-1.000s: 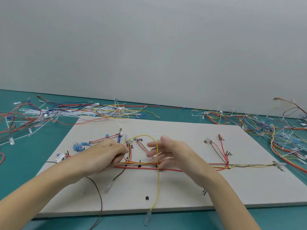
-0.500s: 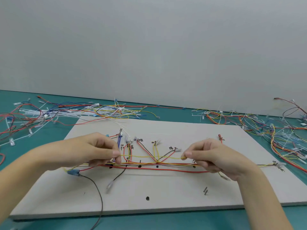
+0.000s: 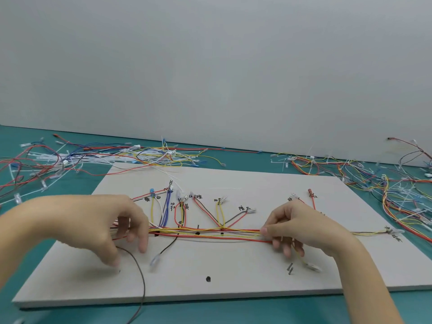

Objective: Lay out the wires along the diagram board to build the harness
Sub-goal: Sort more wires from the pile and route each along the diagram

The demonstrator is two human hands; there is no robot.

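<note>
Between the pinches, trunk [image 3: 205, 232] lies taut: left hand [image 3: 109, 224] and right hand [image 3: 301, 228] each pinching it; keep tension even along board [image 3: 233, 265].

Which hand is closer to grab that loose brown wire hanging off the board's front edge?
Probably the left hand: the brown wire starts right beside it. The right hand pinches the bundle.

Bright, even light; soft shadows (left hand [image 3: 100, 228] motion-blurred).
</note>
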